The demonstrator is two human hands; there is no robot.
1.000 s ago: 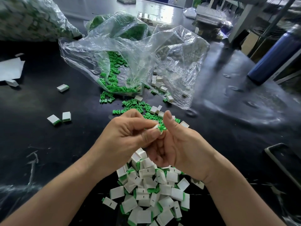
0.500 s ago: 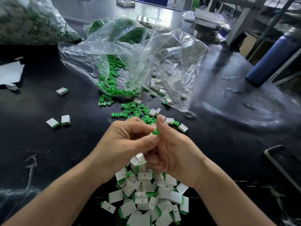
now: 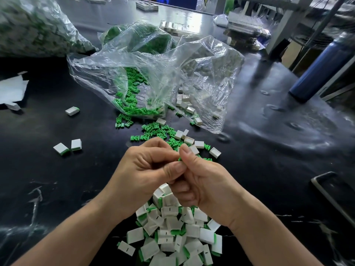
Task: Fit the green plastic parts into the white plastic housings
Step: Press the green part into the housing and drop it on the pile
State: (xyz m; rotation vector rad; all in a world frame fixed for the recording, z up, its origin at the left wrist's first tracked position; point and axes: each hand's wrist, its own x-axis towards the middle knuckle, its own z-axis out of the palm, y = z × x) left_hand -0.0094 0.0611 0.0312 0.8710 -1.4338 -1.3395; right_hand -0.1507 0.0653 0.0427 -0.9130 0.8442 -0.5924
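Centre frame: left hand (image 3: 146, 169) and right hand (image 3: 203, 183), fingers curled, pinch a green part (image 3: 179, 159) between them above the black counter (image 3: 57, 185). Assembled white housings (image 3: 172, 235) lie heaped at lower centre; a clear bag (image 3: 153, 73) sits at upper centre.

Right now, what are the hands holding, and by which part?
A green plastic part, pinched between fingertips of the left hand and the right hand; only a sliver shows, so which end cannot be told.
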